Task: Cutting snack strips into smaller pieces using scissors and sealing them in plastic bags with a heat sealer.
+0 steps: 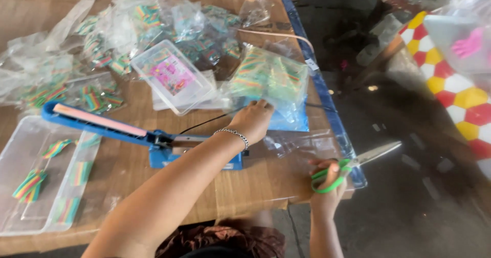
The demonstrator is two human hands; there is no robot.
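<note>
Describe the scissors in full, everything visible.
The scissors have bright green plastic loop handles and plain metal blades. The right hand grips the handles at the table's near right corner, past the wooden table edge. The blades point right and slightly up over the dark floor, looking closed or nearly so. Only the hand touches them.

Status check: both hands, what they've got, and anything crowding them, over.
Left hand on clear bag of rainbow strips. Right hand grips green-handled scissors at table edge. Blue heat sealer beside left arm.
</note>
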